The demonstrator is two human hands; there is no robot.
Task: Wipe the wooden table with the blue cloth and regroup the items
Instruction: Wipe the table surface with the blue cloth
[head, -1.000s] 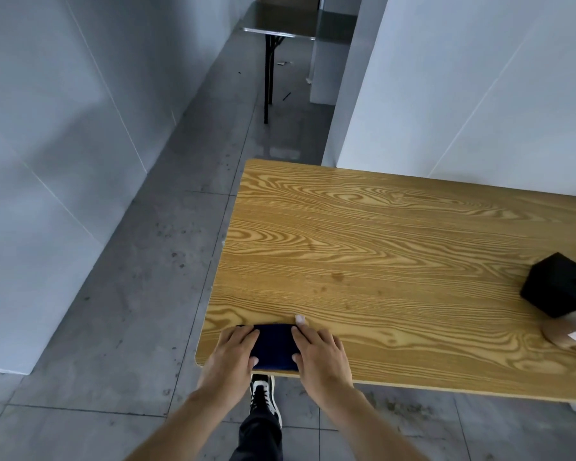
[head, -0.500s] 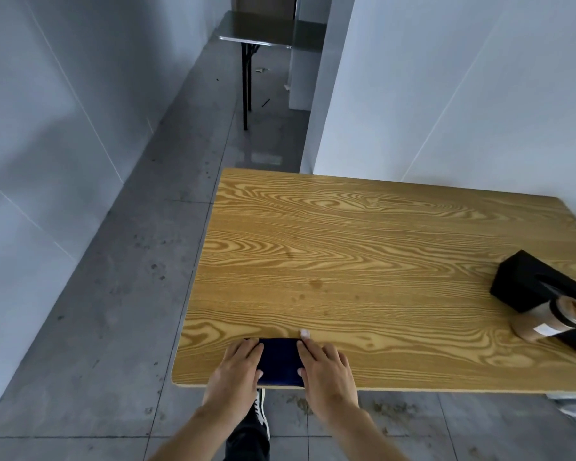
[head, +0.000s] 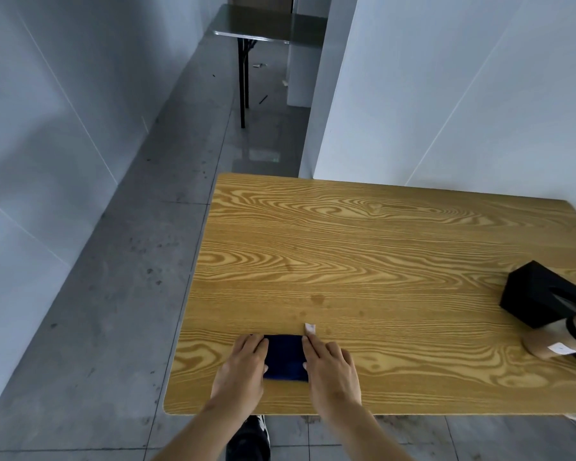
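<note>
A folded dark blue cloth (head: 286, 357) lies flat on the wooden table (head: 379, 261), near its front left corner. My left hand (head: 243, 364) presses on the cloth's left edge with flat fingers. My right hand (head: 330, 364) presses on its right edge the same way. Only the strip of cloth between the two hands shows. At the table's right side stands a black box (head: 542, 294), and a brown paper cup (head: 559, 337) with a white label lies on its side against it.
A white wall panel (head: 446, 94) runs along the table's far edge. Grey tiled floor (head: 113, 294) lies to the left, with white walls beyond. A dark folding table (head: 263, 24) stands far back in the passage. My shoe (head: 250, 434) shows below the table's front edge.
Both hands have slid the cloth away from the front edge, further onto the table. The camera has shifted, so more of the box and cup shows at the right.
</note>
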